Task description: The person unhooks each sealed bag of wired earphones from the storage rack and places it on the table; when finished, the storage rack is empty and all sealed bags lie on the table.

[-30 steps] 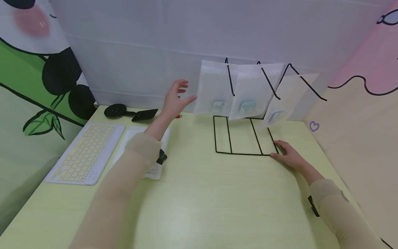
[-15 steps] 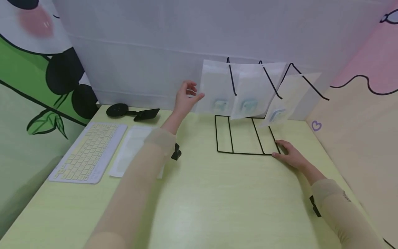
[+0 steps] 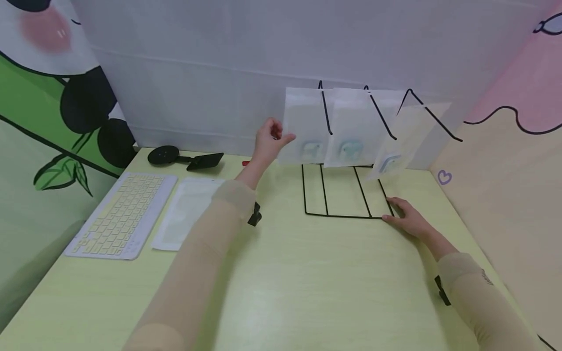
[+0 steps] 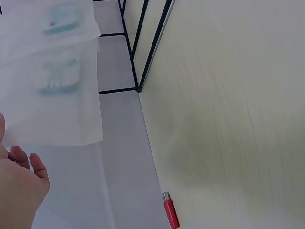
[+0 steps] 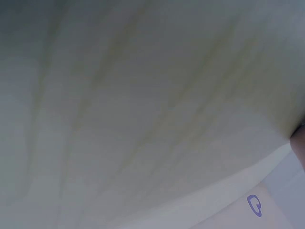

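Observation:
Three translucent white bags hang on the hooks of a black wire rack (image 3: 338,216), each with a small pale teal or blue print. My left hand (image 3: 268,141) pinches the left edge of the leftmost bag (image 3: 303,117), thumb in front and the other fingers curled; the left wrist view shows the thumb at that bag's edge (image 4: 57,119). Beside it hang the middle bag (image 3: 357,122) and the right bag (image 3: 417,129), which is turned at an angle. My right hand (image 3: 408,218) holds the front right corner of the rack's base. Only a sliver of that hand (image 5: 299,145) shows in the right wrist view.
On the table's left lie a white keyboard (image 3: 123,214) and a flat white packet (image 3: 184,209), partly behind my left arm. A black folding stand (image 3: 164,155) sits at the back. A small red stick with a metal tip (image 4: 171,212) lies near the wall.
My left hand has moved right to the leftmost bag, and its fingers have closed on the edge. That bag now hangs a little differently. The right hand stays on the rack.

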`<state>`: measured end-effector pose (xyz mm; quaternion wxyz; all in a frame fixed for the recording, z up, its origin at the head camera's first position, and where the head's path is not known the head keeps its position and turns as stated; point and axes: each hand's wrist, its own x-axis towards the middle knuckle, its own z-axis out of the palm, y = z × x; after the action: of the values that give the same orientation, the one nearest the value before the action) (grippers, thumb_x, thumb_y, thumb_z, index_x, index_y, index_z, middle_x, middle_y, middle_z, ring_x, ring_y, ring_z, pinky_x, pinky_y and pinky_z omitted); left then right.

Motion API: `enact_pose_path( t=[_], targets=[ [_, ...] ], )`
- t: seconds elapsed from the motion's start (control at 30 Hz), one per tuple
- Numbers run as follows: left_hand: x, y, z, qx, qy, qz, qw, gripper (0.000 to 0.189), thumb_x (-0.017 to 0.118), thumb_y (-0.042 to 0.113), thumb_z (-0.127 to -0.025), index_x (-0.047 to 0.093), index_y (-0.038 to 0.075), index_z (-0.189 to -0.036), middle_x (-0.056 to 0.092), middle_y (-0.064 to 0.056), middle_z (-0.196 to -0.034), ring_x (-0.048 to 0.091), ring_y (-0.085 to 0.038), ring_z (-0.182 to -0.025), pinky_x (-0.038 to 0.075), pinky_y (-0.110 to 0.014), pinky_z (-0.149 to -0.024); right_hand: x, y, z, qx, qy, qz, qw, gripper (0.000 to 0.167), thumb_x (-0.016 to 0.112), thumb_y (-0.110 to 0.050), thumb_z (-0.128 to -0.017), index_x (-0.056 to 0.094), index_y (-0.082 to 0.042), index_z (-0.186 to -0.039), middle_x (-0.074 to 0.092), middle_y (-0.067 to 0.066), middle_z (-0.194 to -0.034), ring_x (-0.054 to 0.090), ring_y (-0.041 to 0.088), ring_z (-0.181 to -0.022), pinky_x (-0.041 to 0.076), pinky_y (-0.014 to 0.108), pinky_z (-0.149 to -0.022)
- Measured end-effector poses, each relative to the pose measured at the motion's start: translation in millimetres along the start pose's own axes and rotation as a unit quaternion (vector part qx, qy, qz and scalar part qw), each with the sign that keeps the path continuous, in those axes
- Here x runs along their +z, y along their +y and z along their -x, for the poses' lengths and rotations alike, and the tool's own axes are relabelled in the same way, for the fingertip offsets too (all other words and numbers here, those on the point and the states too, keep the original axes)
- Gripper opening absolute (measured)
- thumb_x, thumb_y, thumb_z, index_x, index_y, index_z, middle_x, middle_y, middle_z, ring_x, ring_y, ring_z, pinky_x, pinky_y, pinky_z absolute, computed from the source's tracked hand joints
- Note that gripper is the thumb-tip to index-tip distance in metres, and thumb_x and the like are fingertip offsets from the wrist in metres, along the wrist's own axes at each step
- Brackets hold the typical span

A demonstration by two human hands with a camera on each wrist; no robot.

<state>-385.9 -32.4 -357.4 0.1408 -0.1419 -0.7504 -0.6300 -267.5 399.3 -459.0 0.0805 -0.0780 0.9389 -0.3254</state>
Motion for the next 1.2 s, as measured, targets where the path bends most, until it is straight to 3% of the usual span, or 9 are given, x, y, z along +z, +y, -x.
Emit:
enact_pose_path(
  t=[0.47, 0.67, 0.8, 1.0, 1.2],
  targets=[
    [8.1, 0.1, 6.0, 0.024, 0.015, -0.009, 0.9996, 0.029, 0.071, 0.030, -0.084, 0.049, 0.011, -0.088, 0.048, -0.002, -0.081, 0.046, -0.016, -0.075, 0.039, -0.023, -0.062, 3, -1, 2.7, 0.003, 0.000, -0.006, 1.0000, 0.078, 0.062, -0.039, -0.090, 0.024, -0.003, -0.148, 0.013, 0.029, -0.152, 0.010, 0.050, -0.138, 0.009, 0.063, -0.110],
    [8.4, 4.1, 8.5, 0.032, 0.027, 0.001, 0.9991, 0.024, 0.069, 0.019, -0.086, 0.050, 0.005, -0.089, 0.048, -0.002, -0.082, 0.045, -0.016, -0.076, 0.039, -0.021, -0.064, 2, -3, 3.6, 0.000, 0.000, -0.008, 1.0000, 0.078, 0.062, -0.038, -0.091, 0.023, -0.003, -0.148, 0.013, 0.029, -0.152, 0.010, 0.050, -0.138, 0.009, 0.063, -0.110],
    [9.2, 8.8, 12.3, 0.049, 0.036, 0.009, 0.9981, 0.021, 0.067, 0.013, -0.088, 0.050, 0.002, -0.088, 0.048, -0.004, -0.080, 0.046, -0.017, -0.073, 0.040, -0.021, -0.063, 1, -3, 3.3, -0.002, 0.001, -0.008, 1.0000, 0.078, 0.062, -0.037, -0.091, 0.023, -0.002, -0.148, 0.013, 0.029, -0.152, 0.010, 0.050, -0.138, 0.009, 0.063, -0.110],
    [9.7, 11.7, 17.8, 0.076, 0.044, 0.032, 0.9956, 0.020, 0.067, 0.017, -0.088, 0.050, 0.007, -0.084, 0.049, -0.004, -0.077, 0.048, -0.016, -0.071, 0.043, -0.020, -0.062, 1, -2, 2.5, -0.001, -0.001, -0.008, 1.0000, 0.078, 0.062, -0.037, -0.091, 0.023, -0.003, -0.148, 0.013, 0.029, -0.152, 0.010, 0.050, -0.138, 0.009, 0.063, -0.110],
    [9.2, 16.6, 22.9, 0.101, 0.049, 0.038, 0.9930, 0.018, 0.067, 0.015, -0.088, 0.053, 0.006, -0.084, 0.052, -0.005, -0.078, 0.050, -0.017, -0.072, 0.046, -0.020, -0.063, 3, -2, 1.5, -0.003, 0.000, -0.011, 0.9999, 0.078, 0.062, -0.038, -0.090, 0.023, -0.002, -0.148, 0.013, 0.029, -0.152, 0.010, 0.050, -0.138, 0.009, 0.063, -0.110]
  ],
)
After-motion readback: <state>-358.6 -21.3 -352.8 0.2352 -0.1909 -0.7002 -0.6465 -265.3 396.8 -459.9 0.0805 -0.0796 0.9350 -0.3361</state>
